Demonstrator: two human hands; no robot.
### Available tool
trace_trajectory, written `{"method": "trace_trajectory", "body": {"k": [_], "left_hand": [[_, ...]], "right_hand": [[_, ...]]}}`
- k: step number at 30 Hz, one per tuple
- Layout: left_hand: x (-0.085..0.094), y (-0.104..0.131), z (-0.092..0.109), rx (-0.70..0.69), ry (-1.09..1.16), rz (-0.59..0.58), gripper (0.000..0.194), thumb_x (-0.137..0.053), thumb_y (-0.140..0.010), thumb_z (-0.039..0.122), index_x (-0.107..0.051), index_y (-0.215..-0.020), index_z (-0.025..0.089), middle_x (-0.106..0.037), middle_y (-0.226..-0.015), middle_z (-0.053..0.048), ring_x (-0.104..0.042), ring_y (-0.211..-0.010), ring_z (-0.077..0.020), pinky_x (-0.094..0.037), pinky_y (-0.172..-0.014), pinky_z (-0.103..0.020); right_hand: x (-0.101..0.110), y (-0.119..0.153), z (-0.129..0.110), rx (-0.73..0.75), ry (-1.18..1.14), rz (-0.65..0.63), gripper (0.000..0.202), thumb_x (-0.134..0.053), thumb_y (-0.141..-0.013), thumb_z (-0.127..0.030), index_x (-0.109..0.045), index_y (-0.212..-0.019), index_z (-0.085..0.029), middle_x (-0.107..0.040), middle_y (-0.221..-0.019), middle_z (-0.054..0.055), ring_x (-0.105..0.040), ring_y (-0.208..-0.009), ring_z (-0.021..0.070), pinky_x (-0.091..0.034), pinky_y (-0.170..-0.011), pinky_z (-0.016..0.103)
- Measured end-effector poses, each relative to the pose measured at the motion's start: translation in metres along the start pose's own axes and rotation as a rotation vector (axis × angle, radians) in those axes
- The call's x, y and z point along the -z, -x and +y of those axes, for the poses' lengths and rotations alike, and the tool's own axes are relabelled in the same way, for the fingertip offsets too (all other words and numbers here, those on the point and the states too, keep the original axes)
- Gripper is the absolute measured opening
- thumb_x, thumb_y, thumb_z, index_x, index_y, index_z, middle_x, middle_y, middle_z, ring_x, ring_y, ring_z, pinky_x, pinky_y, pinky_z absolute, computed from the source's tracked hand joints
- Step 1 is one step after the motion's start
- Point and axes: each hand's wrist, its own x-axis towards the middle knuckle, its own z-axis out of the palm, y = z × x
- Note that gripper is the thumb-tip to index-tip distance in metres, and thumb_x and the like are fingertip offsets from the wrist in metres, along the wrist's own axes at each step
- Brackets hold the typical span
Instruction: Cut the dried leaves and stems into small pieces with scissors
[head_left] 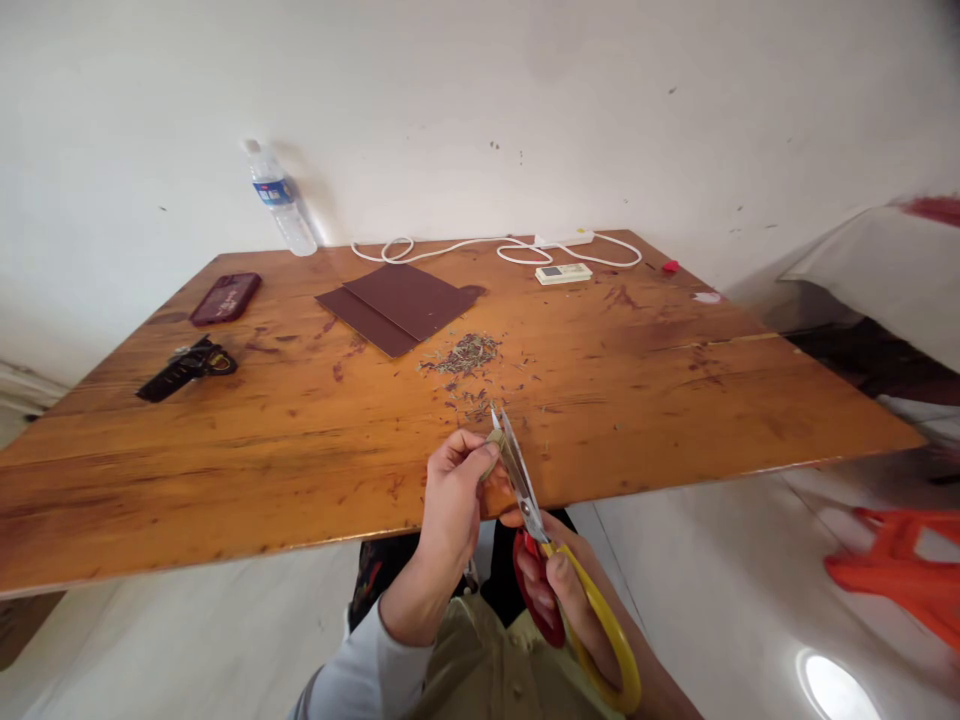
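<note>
My left hand [457,490] pinches a small, flat, olive-brown piece [493,450] between thumb and fingers, near the table's front edge. Wrapped round the handles of a pair of scissors [530,515] is my right hand [574,590]; one handle loop is yellow, the other red. The metal blades point away from me, slightly parted, right against the olive-brown piece. Beyond the blade tips lies a loose pile of thin clippings [471,353], greenish and dark reddish, with more scattered toward me.
Two dark brown sheets [409,305] overlap behind the clippings. A phone [226,299] and a black strap-like item [187,370] lie at left. Along the wall are a plastic bottle [281,205], a white cord [450,245] and a remote control [563,274]. An orange plastic stool [900,560] stands right.
</note>
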Motion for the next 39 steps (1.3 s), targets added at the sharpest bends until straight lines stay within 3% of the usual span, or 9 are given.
{"method": "trace_trajectory", "body": {"k": [6,12,18,23,33,39], "left_hand": [[0.000,0.000,0.001,0.006,-0.023,-0.013,0.021,-0.072,-0.065,0.020,-0.052,-0.058,0.018,-0.057,-0.048,0.005,-0.050,-0.041,-0.0081,-0.044,-0.046,-0.021],[0.001,0.000,0.001,0.018,-0.011,-0.018,0.021,-0.072,-0.064,0.020,-0.051,-0.059,0.018,-0.058,-0.049,0.005,-0.051,-0.041,-0.0085,-0.045,-0.046,-0.021],[0.002,-0.001,0.000,0.036,-0.001,-0.018,0.021,-0.072,-0.065,0.021,-0.052,-0.061,0.018,-0.060,-0.051,0.004,-0.054,-0.041,-0.0096,-0.047,-0.046,-0.022],[0.002,-0.001,0.001,0.033,-0.010,-0.025,0.020,-0.073,-0.065,0.021,-0.053,-0.061,0.017,-0.062,-0.051,0.003,-0.055,-0.042,-0.0094,-0.048,-0.048,-0.021],[0.000,-0.001,0.003,0.066,-0.047,0.002,0.022,-0.074,-0.060,0.021,-0.053,-0.063,0.017,-0.060,-0.050,0.003,-0.056,-0.044,-0.0104,-0.050,-0.047,-0.022],[0.001,-0.001,0.003,0.076,-0.033,-0.014,0.022,-0.075,-0.061,0.023,-0.054,-0.062,0.017,-0.060,-0.052,0.003,-0.057,-0.045,-0.0107,-0.053,-0.049,-0.023]], "right_hand": [[-0.001,0.000,-0.001,-0.091,-0.055,0.038,0.059,-0.059,-0.080,-0.072,-0.056,-0.107,-0.019,-0.034,-0.058,-0.010,-0.020,-0.042,0.0057,-0.021,-0.035,0.018],[-0.002,-0.001,-0.001,-0.140,-0.060,0.069,0.066,-0.060,-0.077,-0.074,-0.056,-0.112,-0.017,-0.033,-0.057,-0.011,-0.019,-0.043,0.0056,-0.021,-0.034,0.016],[-0.001,0.001,-0.007,-0.135,-0.056,0.046,0.066,-0.060,-0.074,-0.077,-0.058,-0.105,-0.019,-0.036,-0.061,-0.009,-0.022,-0.045,0.0058,-0.022,-0.037,0.017],[0.001,0.000,-0.013,-0.024,0.028,0.019,0.065,-0.053,-0.080,-0.077,-0.061,-0.108,-0.019,-0.041,-0.065,-0.005,-0.031,-0.048,0.0084,-0.027,-0.043,0.022],[0.015,-0.003,0.001,-0.026,0.057,-0.036,0.060,-0.057,-0.080,-0.073,-0.057,-0.103,-0.017,-0.034,-0.060,-0.009,-0.021,-0.044,0.0065,-0.016,-0.038,0.021],[0.012,0.000,-0.002,-0.063,0.025,-0.022,0.057,-0.059,-0.080,-0.071,-0.056,-0.102,-0.018,-0.032,-0.057,-0.010,-0.017,-0.043,0.0060,-0.015,-0.036,0.021]]}}
